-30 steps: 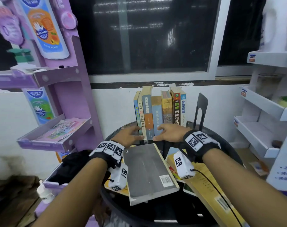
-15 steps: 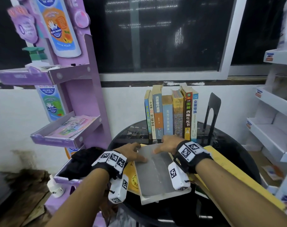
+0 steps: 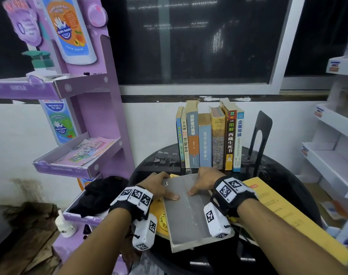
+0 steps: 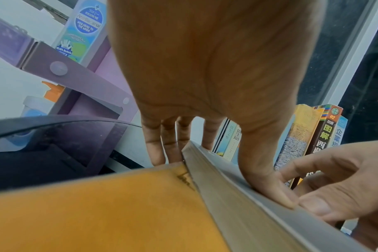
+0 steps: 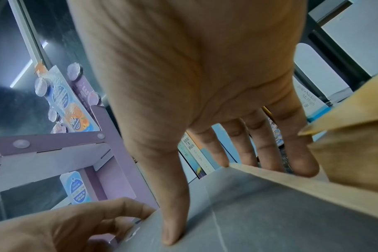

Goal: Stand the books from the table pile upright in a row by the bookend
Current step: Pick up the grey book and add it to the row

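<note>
— The fingers [image 3: 151, 180]?
— Curled over the far edge of the grey book [image 3: 191, 211], thumbs on its cover; left hand [image 3: 156, 188] and right hand [image 3: 204, 182] both gripped it.
— And the book?
— Plain grey, thick, flat atop the pile at the table [image 3: 284, 175]'s near edge, before the upright row [image 3: 209, 139].

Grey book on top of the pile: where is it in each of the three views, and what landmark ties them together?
Head: grey book lies low centre, left hand and right hand gripping its far end.
Left wrist: its page edge runs diagonally from centre to lower right, over the yellow book.
Right wrist: its grey cover fills the lower right.
Shared landmark: the upright row of books behind the fingers.
</note>
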Available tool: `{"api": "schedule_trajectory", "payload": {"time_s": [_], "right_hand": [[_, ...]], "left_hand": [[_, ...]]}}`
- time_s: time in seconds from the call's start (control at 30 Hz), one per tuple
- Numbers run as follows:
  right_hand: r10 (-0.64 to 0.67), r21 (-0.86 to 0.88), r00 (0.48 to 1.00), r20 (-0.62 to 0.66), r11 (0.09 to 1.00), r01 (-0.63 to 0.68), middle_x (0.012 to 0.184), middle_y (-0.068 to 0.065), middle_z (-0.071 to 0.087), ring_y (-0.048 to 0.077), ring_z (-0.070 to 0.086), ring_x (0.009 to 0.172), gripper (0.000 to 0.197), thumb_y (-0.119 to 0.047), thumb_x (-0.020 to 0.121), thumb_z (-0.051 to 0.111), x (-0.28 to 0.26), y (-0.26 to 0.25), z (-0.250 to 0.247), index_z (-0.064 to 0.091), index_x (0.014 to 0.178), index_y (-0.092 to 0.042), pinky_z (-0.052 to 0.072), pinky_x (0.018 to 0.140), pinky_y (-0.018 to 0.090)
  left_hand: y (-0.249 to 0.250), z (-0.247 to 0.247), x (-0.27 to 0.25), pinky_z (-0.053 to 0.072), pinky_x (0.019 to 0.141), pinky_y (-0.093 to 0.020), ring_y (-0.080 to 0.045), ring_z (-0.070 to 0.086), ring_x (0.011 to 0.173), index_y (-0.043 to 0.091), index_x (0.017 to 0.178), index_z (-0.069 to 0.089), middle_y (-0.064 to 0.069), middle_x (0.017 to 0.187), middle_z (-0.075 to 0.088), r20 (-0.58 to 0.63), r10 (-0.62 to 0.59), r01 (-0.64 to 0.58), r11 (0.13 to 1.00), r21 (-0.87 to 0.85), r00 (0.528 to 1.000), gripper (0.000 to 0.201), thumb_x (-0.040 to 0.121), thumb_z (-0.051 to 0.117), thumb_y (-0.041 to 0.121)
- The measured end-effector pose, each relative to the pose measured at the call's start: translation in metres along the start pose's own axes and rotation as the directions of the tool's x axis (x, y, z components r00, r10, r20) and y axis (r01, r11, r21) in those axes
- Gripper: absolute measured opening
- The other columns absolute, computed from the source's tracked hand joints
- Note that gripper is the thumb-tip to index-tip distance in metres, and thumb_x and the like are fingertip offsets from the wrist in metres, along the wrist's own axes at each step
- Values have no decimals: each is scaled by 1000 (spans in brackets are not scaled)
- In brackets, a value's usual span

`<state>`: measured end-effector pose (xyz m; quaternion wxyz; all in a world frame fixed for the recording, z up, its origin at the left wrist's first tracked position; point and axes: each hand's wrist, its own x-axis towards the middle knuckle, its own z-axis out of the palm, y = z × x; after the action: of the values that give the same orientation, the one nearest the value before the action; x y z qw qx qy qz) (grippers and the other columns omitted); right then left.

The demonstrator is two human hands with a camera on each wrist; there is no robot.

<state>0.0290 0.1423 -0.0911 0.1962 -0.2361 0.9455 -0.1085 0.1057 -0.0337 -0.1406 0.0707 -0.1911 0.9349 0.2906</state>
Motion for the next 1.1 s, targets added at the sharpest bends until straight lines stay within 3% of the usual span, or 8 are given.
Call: {"api": "schedule_trajectory", "payload": {"time_s": [0.27,0.43,0.53,0.67,0.83,0.97,1.1], "right_hand": [[34,97,999,12,995,-35,129,10,54,27,52,117,80,-41,68,84,7,4,1,45,131,-10,48,91,38],[37,199,999,-11,979,-34,125,8,54,25,53,113,84,-42,61,88,14,8,2,45,127,-12,49,89,38],[34,244,999,-22,969,-28,121,8,56,25,54,111,79,-40,61,89,16,9,2,49,123,-12,50,89,39],[15,319,999,-42,948,0,113,8,63,25,59,104,78,-40,53,92,18,8,0,57,115,-11,53,90,43],[13,452,991,-137,891,51,119,5,58,24,54,110,83,-31,55,93,16,11,-6,51,124,-14,49,93,40],[-25,541,981,-195,831,129,114,3,58,23,55,107,79,-22,59,92,13,10,-15,46,122,-17,50,91,38],[-67,595,954,-293,768,237,118,4,57,24,55,109,85,-18,63,90,9,5,-24,40,132,-22,50,93,39]], "left_hand": [[-2,-4,4,46,100,-35,-19,50,112,30,132,46,-1,124,42,-46,71,-72,997,-13,996,89,56,89,45],[-4,-10,5,53,94,-35,-17,58,107,30,123,51,-1,124,52,-62,111,-118,986,-116,992,102,32,90,54],[-3,-13,3,53,92,-31,-15,59,105,23,126,52,1,120,57,-83,133,-145,974,-172,988,93,45,96,34],[-2,-17,1,53,94,-38,-18,62,106,22,126,51,-3,119,60,-97,144,-166,944,-286,985,90,48,96,19],[-3,-21,-3,55,90,-45,-25,65,103,25,111,56,-8,110,66,-157,147,-208,837,-506,977,80,42,94,9],[2,-26,-8,57,84,-35,-25,62,105,18,116,57,-6,108,64,-241,159,-277,740,-613,957,75,53,86,-12],[10,-31,-15,57,81,-39,-25,63,97,19,117,61,-8,104,65,-328,123,-334,599,-728,936,76,49,84,-7]]}}
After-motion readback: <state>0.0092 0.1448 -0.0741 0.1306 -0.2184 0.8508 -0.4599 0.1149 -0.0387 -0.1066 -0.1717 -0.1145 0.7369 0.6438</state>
